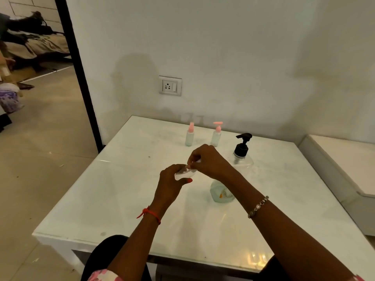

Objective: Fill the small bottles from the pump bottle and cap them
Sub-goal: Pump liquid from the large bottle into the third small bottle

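The left grip [172, 180] curls round a small bottle [185, 175], held above the worktop [113, 189]. The right grip [207, 159] pinches that bottle's top end. Just beyond the right grip stands the pump bottle [242, 154]. Farther beyond both grips stand a pink-capped bottle [190, 136] and a pink-pump bottle [216, 135].

A glossy white table [125, 195] is set against a plain pale wall [223, 47], on which a socket plate [170, 85] is mounted and soft shadows are cast. A beige floor [40, 159] is seen at the left, past a black door frame [79, 78]. A second white surface [345, 159] is placed at the right.
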